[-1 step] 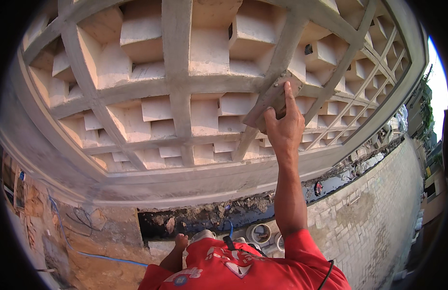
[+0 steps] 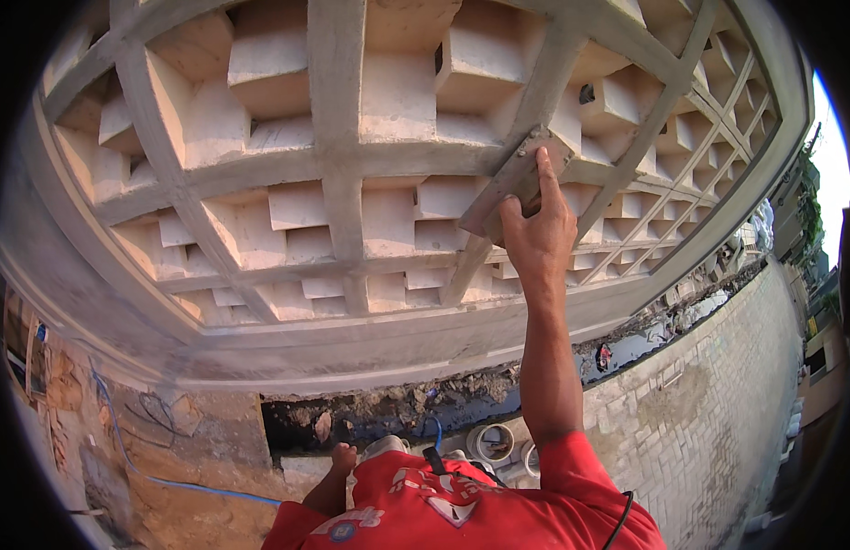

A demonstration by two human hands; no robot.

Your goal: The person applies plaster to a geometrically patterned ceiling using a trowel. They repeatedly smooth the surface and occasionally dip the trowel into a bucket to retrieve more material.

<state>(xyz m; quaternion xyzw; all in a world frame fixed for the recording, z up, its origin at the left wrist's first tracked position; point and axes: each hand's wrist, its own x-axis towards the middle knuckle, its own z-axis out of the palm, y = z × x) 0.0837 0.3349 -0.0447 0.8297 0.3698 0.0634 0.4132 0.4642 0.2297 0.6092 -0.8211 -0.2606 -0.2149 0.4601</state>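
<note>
My right hand (image 2: 540, 225) is wrapped round the handle of a plastering trowel (image 2: 501, 196), its index finger stretched along the back of the metal blade. The blade lies slanted across a crossing of grey cement ribs on the lattice wall (image 2: 337, 156), seemingly flat against them. Bits of mortar cling to the blade's upper end. Pale recessed blocks (image 2: 446, 197) fill the openings around it. Down beside my body, my left hand (image 2: 343, 456) shows only small and in part, too little to make out its fingers or anything in them.
Below the wall runs a ditch (image 2: 480, 410) with dark water and rubble. White round buckets or pipe ends (image 2: 492, 444) stand near my feet. A blue hose (image 2: 205, 491) crosses the dirt at left; block paving (image 2: 691, 412) stretches away to the right.
The trowel and my right hand have shifted very slightly up and to the left on the rib. The left hand stays where it was.
</note>
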